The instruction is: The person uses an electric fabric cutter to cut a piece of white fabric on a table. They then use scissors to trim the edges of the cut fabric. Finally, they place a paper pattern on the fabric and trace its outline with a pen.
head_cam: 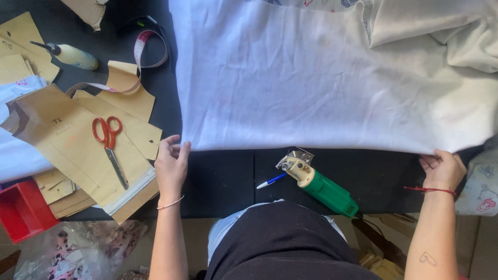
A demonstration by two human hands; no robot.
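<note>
We saw a large sheet of white fabric spread over the far part of a black table, its long axis running left to right and its near hem lying straight across in front of us. Both our hands met that hem from the near side: the left hand at the near left corner, the right hand at the near right end, so the cloth lay away from both grips and stretched between them. The left fingers were pinched on the corner; the right fingers closed over the edge, thumb hidden beneath, we judged. The fabric looked soft, lightly creased, faintly marked in pink, with crumpled paler cloth at the far right. Left of it lay tan paper pattern pieces bearing orange-handled scissors. Between our hands, on bare table just below the hem, rested a green electric rotary cutter, and beside its blade a blue-and-white pen.
</note>
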